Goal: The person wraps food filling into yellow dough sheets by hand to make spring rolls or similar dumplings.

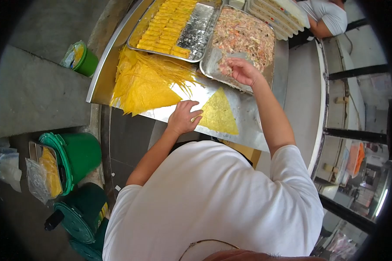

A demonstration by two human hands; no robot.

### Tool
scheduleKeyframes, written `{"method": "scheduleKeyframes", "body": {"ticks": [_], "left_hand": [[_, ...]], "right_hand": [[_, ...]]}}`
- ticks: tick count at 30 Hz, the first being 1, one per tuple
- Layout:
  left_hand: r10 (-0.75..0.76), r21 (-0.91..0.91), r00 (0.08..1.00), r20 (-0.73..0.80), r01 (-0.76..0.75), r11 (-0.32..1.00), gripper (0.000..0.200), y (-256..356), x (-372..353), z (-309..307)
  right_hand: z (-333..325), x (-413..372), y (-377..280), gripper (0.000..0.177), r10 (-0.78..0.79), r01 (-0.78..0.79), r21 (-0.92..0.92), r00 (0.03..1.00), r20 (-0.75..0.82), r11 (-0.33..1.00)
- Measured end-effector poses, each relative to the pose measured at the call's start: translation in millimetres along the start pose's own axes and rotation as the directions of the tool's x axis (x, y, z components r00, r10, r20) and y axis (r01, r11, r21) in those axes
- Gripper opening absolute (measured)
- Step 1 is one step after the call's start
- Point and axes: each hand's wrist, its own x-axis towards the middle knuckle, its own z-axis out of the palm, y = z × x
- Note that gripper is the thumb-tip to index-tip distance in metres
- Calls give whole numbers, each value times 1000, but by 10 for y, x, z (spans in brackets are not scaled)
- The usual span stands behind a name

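A single yellow wrapper triangle (216,114) lies flat on the metal table in front of me. My left hand (185,116) is at its left corner, fingers bent and apart, with nothing visible in them. To the left is a fanned pile of yellow wrappers (139,85) with ragged edges. My right hand (245,71) is over the near side of a metal tray of minced filling (244,35), its fingers closed around a bit of filling at the tips. A tray of yellow rolls (167,28) stands beside it, the rolls in rows.
Stacked clear containers (278,17) stand at the back right, near another person's arm (320,28). The metal table edge (111,56) curves along the left. Green buckets (80,161) sit on the floor at lower left, with a smaller green bin (87,62) above.
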Motion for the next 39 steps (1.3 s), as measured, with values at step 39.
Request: {"method": "scheduleKeyframes", "body": {"ticks": [39], "left_hand": [[-51, -29, 999, 17, 51, 998, 20, 34, 32, -1]], "right_hand": [[-274, 21, 52, 17, -492, -356, -931, 797, -349, 84]]}}
